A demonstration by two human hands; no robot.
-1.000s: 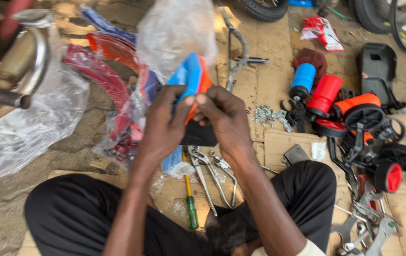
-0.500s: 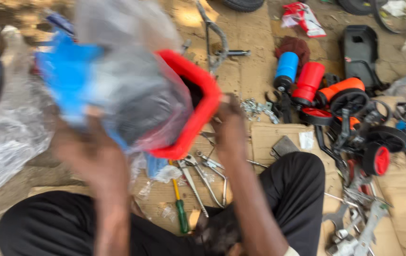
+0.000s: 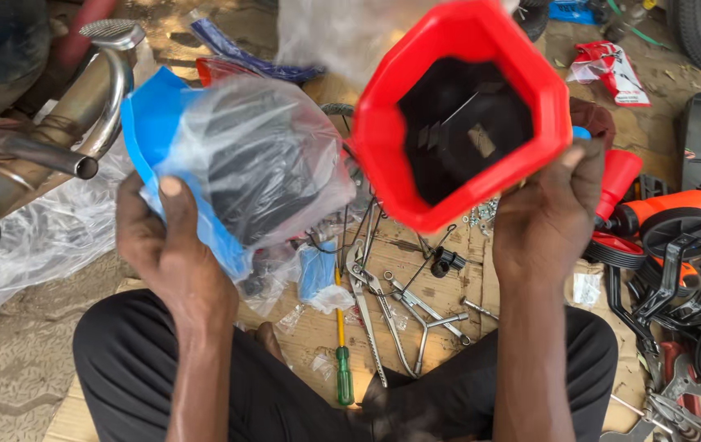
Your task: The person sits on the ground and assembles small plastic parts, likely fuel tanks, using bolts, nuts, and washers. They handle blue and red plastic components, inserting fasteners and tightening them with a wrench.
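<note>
1. We sit cross-legged on a flattened cardboard sheet (image 3: 318,327) laid on the ground, with parts and tools spread ahead of our knees.
2. At far left, a clear plastic wrap (image 3: 39,237) lies loose beside a chrome tube (image 3: 80,106).
3. Our left hand (image 3: 174,254) is closed around a blue plastic part (image 3: 154,123) still inside a clear plastic bag (image 3: 269,164); the thumb presses on the blue edge and the fingers curl underneath. A dark piece shows through the bag, but we cannot tell what it is.
4. Our right hand (image 3: 547,221) grips a red octagonal plastic shell (image 3: 457,49) by its lower right rim, thumb on the outer face, fingers wrapped behind. The shell is raised close to the camera, open side toward us, showing a black interior.
5. At right, black and red training wheels (image 3: 682,237) lie among black brackets.
6. Just behind them stand red and orange cylindrical grips (image 3: 662,205).
7. Between our knees lie pliers (image 3: 367,286).
8. Left of the pliers lies a green-handled screwdriver (image 3: 344,376), pointing away from us.
</note>
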